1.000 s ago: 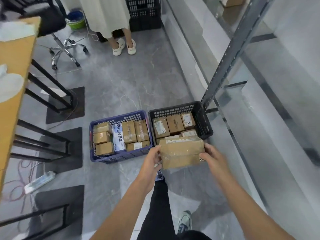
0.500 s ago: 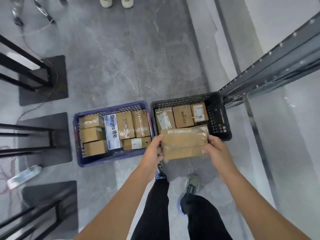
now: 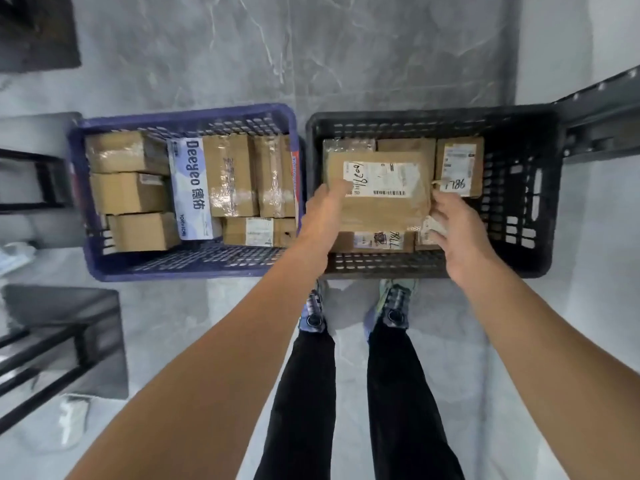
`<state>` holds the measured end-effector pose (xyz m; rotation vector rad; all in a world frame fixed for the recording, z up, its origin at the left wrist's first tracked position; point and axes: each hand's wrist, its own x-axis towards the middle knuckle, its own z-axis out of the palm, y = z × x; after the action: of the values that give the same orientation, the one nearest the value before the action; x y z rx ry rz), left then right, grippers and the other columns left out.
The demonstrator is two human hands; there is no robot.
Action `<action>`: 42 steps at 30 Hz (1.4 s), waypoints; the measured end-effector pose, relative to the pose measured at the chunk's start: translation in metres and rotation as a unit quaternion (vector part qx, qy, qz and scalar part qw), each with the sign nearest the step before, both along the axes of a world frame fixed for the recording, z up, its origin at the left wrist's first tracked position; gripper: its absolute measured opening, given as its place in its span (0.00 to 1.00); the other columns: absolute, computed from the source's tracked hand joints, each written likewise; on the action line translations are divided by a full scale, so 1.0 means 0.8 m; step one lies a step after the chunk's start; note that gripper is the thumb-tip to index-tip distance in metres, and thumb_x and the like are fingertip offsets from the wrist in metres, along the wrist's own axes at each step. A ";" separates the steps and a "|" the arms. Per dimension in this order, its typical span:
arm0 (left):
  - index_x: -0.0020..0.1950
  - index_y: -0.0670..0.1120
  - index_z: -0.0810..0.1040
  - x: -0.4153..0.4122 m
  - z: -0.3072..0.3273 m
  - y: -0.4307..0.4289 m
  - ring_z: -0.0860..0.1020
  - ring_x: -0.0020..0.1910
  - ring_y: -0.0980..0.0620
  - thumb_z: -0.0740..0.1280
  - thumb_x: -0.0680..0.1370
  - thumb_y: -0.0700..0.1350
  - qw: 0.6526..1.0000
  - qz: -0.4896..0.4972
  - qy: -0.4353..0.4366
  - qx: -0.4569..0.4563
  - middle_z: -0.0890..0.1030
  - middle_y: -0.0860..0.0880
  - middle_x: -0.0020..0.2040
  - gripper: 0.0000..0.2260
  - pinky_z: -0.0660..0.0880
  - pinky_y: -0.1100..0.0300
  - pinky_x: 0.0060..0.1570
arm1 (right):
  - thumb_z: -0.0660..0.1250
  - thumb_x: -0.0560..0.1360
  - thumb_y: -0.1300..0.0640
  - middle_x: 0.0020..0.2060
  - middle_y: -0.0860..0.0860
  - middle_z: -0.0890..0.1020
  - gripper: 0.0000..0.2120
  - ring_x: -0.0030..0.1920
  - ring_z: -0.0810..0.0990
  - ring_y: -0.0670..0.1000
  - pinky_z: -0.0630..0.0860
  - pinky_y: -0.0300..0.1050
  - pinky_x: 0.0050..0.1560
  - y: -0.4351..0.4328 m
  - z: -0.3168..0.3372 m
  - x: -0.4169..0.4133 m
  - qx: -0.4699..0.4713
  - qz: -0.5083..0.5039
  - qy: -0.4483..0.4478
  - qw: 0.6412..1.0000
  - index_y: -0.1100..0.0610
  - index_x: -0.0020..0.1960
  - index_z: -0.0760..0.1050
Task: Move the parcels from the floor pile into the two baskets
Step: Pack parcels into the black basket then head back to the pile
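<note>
A flat brown parcel [image 3: 381, 213] with a white label lies face up inside the black basket [image 3: 519, 209], on top of other parcels there. My left hand [image 3: 323, 216] grips its left edge with the thumb on top. Curled around its right edge is my right hand [image 3: 450, 233]. A smaller labelled parcel [image 3: 459, 168] stands at the back right of that basket. Touching its left side, the blue basket [image 3: 173, 268] holds several brown boxes [image 3: 228, 174] and a white Deeyeo pack [image 3: 188, 188]. The floor pile is out of view.
My two feet [image 3: 391, 306] stand on the grey floor just in front of the black basket. Black metal table legs on dark mats [image 3: 62, 337] fill the left side. A grey steel shelf upright [image 3: 602, 109] meets the black basket's far right corner.
I have stepped up and leaned over the baskets. Both hands have carried the parcel forward and down from above the near rim into the black basket, label now facing up.
</note>
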<state>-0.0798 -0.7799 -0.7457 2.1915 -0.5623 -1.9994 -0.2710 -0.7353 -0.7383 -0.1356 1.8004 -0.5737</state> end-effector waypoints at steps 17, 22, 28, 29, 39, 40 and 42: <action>0.84 0.42 0.53 -0.069 -0.121 -0.027 0.72 0.70 0.40 0.63 0.83 0.48 0.976 -0.135 -0.143 -0.093 0.44 0.49 0.82 0.33 0.68 0.56 0.65 | 0.67 0.82 0.58 0.73 0.49 0.76 0.24 0.71 0.75 0.48 0.70 0.53 0.75 -0.046 -0.177 -0.013 -0.029 0.032 -0.067 0.997 0.47 0.77 0.71; 0.80 0.41 0.63 -0.072 -0.137 -0.010 0.74 0.66 0.45 0.66 0.82 0.48 0.974 -0.104 -0.147 -0.141 0.48 0.53 0.80 0.29 0.67 0.59 0.61 | 0.63 0.83 0.62 0.72 0.49 0.76 0.22 0.70 0.75 0.48 0.70 0.53 0.75 -0.046 -0.178 0.002 -0.026 0.031 -0.095 0.995 0.47 0.75 0.73; 0.81 0.41 0.61 -0.070 -0.149 -0.002 0.65 0.59 0.61 0.65 0.82 0.46 0.965 -0.108 -0.140 -0.193 0.50 0.54 0.81 0.29 0.63 0.66 0.59 | 0.62 0.81 0.65 0.67 0.48 0.82 0.27 0.69 0.77 0.47 0.65 0.51 0.79 -0.055 -0.186 0.006 -0.045 -0.001 -0.100 0.994 0.52 0.80 0.67; 0.81 0.42 0.61 -0.069 -0.151 -0.002 0.63 0.59 0.62 0.65 0.82 0.46 0.965 -0.107 -0.137 -0.196 0.50 0.54 0.81 0.29 0.63 0.66 0.59 | 0.62 0.81 0.65 0.67 0.49 0.82 0.28 0.69 0.77 0.46 0.65 0.51 0.79 -0.055 -0.186 0.006 -0.046 0.002 -0.103 0.994 0.52 0.80 0.66; 0.82 0.43 0.62 -0.054 -0.134 -0.014 0.69 0.62 0.55 0.63 0.85 0.48 0.974 -0.127 -0.124 -0.140 0.51 0.52 0.82 0.26 0.64 0.62 0.59 | 0.64 0.82 0.60 0.74 0.49 0.75 0.28 0.74 0.72 0.49 0.62 0.54 0.80 -0.058 -0.173 -0.016 -0.057 0.032 -0.127 0.990 0.54 0.81 0.63; 0.82 0.44 0.61 -0.052 -0.126 -0.016 0.68 0.62 0.55 0.62 0.85 0.48 0.975 -0.132 -0.123 -0.132 0.51 0.52 0.82 0.27 0.64 0.62 0.59 | 0.63 0.83 0.60 0.77 0.50 0.72 0.29 0.76 0.71 0.49 0.62 0.54 0.80 -0.059 -0.165 -0.018 -0.062 0.030 -0.123 0.990 0.55 0.82 0.62; 0.83 0.44 0.62 -0.049 -0.107 -0.020 0.70 0.65 0.53 0.61 0.85 0.49 0.974 -0.142 -0.124 -0.123 0.52 0.50 0.83 0.26 0.64 0.61 0.59 | 0.63 0.83 0.60 0.79 0.51 0.69 0.28 0.77 0.69 0.50 0.62 0.53 0.80 -0.061 -0.144 -0.024 -0.073 0.019 -0.113 0.991 0.55 0.82 0.62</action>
<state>-0.1193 -0.7957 -0.8310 2.3227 -1.1479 -1.6622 -0.2898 -0.7837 -0.8535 -0.1971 1.5344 -0.6659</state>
